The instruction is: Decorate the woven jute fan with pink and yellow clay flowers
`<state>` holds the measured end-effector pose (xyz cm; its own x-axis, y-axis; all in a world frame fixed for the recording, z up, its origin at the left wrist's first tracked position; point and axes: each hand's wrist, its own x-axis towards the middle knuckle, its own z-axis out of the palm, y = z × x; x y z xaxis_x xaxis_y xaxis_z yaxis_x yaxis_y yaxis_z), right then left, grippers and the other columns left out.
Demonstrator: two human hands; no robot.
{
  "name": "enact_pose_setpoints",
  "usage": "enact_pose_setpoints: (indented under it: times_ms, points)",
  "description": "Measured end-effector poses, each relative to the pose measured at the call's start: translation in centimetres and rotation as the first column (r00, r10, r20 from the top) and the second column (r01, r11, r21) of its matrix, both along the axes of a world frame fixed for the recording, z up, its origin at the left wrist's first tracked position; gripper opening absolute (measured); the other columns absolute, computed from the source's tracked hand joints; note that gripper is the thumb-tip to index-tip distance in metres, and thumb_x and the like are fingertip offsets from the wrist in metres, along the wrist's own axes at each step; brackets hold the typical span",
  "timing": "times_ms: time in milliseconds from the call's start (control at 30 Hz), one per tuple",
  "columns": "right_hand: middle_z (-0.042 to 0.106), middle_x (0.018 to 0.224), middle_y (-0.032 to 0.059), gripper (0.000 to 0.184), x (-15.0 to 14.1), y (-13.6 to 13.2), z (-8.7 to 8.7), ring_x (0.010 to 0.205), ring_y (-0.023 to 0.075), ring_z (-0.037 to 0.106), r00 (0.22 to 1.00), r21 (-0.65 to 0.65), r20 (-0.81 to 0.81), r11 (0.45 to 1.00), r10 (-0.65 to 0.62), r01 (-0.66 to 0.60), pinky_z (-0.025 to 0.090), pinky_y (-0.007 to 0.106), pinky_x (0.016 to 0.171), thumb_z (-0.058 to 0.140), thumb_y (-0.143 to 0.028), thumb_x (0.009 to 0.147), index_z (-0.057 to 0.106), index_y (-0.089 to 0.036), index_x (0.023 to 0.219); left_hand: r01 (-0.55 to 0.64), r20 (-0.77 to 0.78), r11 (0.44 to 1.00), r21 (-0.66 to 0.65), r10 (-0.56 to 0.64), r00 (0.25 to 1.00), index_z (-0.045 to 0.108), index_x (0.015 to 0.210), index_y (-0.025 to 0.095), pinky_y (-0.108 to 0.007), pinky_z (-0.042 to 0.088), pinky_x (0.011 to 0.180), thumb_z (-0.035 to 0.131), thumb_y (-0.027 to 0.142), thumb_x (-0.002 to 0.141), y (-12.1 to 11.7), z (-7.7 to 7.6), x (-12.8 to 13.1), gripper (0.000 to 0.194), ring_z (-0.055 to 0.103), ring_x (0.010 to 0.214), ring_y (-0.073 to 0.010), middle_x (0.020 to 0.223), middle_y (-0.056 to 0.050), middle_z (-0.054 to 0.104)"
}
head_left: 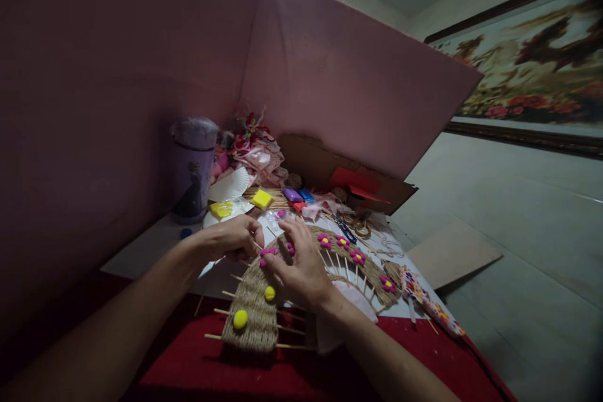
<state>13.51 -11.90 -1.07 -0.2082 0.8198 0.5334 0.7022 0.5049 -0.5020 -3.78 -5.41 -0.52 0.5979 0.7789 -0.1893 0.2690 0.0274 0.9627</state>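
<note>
In the head view, our twine-woven arch [252, 308] spans white tabletop [155, 245] and red cloth [188, 352]. Our left hand [242, 237] curls its fingers beside a magenta clay flower [266, 257] on the arch; what they clamp, we cannot tell. Our right hand [301, 264] rests on it, thumb and fingers apart. Scissors [346, 228] lie beyond the arch.

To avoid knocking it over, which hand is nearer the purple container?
Left. The left hand is in front and to the right of the purple container; the right hand is farther right, on the woven arch.
</note>
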Motion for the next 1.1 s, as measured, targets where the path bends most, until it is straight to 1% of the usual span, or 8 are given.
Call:
enact_pose_setpoints:
  times_ms: [167, 367, 500, 700, 833, 900, 1000, 1100]
  points:
    - [0.044, 0.130, 0.0120, 0.054, -0.6, 0.3, -0.2, 0.130, 0.0288, 0.026, 0.999, -0.035, 0.030, 0.999, -0.021, 0.022, 0.026, 0.048, 0.104, 0.064, -0.030, 0.068, 0.047, -0.017, 0.117, -0.003, 0.012, 1.000, -0.016, 0.003, 1.000, 0.051, 0.061, 0.015, -0.017, 0.018, 0.032, 0.058, 0.011, 0.052, 0.0, -0.1, 0.0, 0.012, 0.034, 0.033, -0.0061, 0.037, 0.006, 0.045]
    - [0.046, 0.128, 0.0105, 0.053, -0.5, -0.2, 0.3, 0.129, 0.0276, 0.030, 1.000, -0.018, 0.016, 1.000, 0.017, -0.016, 0.028, 0.049, 0.103, 0.064, -0.035, 0.069, 0.047, -0.020, 0.116, 0.007, 0.017, 1.000, -0.010, -0.007, 1.000, 0.052, 0.062, 0.015, -0.017, 0.021, 0.032, 0.057, 0.010, 0.053, 0.0, -0.2, -0.1, 0.011, 0.036, 0.034, -0.0066, 0.038, 0.005, 0.046]
    - [0.042, 0.132, 0.0120, 0.055, -0.8, -0.5, 0.0, 0.132, 0.0271, 0.024, 0.998, -0.011, 0.055, 1.000, 0.019, -0.019, 0.025, 0.047, 0.106, 0.064, -0.028, 0.068, 0.046, -0.016, 0.119, -0.002, 0.014, 1.000, -0.014, 0.002, 1.000, 0.052, 0.062, 0.015, -0.017, 0.020, 0.032, 0.057, 0.011, 0.053, -0.1, 0.0, -0.1, 0.011, 0.036, 0.034, -0.0065, 0.039, 0.005, 0.047]
    - [0.045, 0.129, 0.0107, 0.051, -1.0, -0.1, -0.3, 0.130, 0.0275, 0.027, 1.000, -0.023, 0.006, 1.000, 0.017, -0.016, 0.026, 0.048, 0.105, 0.063, -0.025, 0.069, 0.048, -0.018, 0.117, 0.004, 0.014, 1.000, -0.023, -0.004, 1.000, 0.051, 0.061, 0.015, -0.017, 0.020, 0.032, 0.057, 0.010, 0.052, -0.1, -0.1, 0.1, 0.012, 0.035, 0.033, -0.0065, 0.037, 0.005, 0.047]
    - [0.049, 0.124, 0.0098, 0.037, -0.1, 0.1, 0.2, 0.126, 0.0241, 0.035, 0.997, 0.017, -0.071, 1.000, 0.017, -0.016, 0.028, 0.044, 0.104, 0.059, -0.024, 0.076, 0.052, -0.019, 0.111, -0.003, 0.009, 1.000, -0.026, 0.003, 1.000, 0.052, 0.062, 0.015, -0.017, 0.020, 0.032, 0.057, 0.010, 0.052, -0.1, -0.1, 0.1, 0.012, 0.036, 0.033, -0.0064, 0.038, 0.005, 0.047]
    - [0.049, 0.125, 0.0078, 0.030, 0.4, 0.0, 0.4, 0.123, 0.0220, 0.037, 0.995, 0.053, -0.081, 0.997, 0.059, -0.055, 0.030, 0.041, 0.103, 0.060, -0.023, 0.076, 0.057, -0.022, 0.106, -0.002, 0.007, 1.000, -0.028, 0.002, 1.000, 0.052, 0.062, 0.015, -0.017, 0.019, 0.032, 0.057, 0.010, 0.052, -0.2, 0.1, 0.1, 0.013, 0.035, 0.033, -0.0061, 0.038, 0.006, 0.047]
    - [0.052, 0.120, 0.0055, 0.017, 0.8, -0.3, 0.5, 0.123, 0.0225, 0.037, 0.991, 0.095, -0.005, 0.986, 0.137, -0.136, 0.029, 0.041, 0.103, 0.066, -0.026, 0.072, 0.065, -0.025, 0.089, -0.005, 0.000, 0.999, -0.033, 0.005, 1.000, 0.052, 0.061, 0.015, -0.018, 0.019, 0.032, 0.057, 0.010, 0.052, -0.3, 0.2, 0.1, 0.012, 0.034, 0.033, -0.0060, 0.038, 0.006, 0.046]
    - [0.054, 0.116, 0.0049, 0.014, 0.6, -0.6, 0.5, 0.124, 0.0237, 0.034, 0.983, 0.122, 0.100, 0.978, 0.157, -0.169, 0.027, 0.043, 0.102, 0.070, -0.024, 0.068, 0.067, -0.026, 0.083, 0.013, -0.001, 1.000, -0.014, -0.013, 1.000, 0.053, 0.061, 0.015, -0.018, 0.019, 0.033, 0.059, 0.013, 0.054, -0.1, 0.0, 0.0, 0.010, 0.034, 0.034, -0.0061, 0.038, 0.006, 0.046]
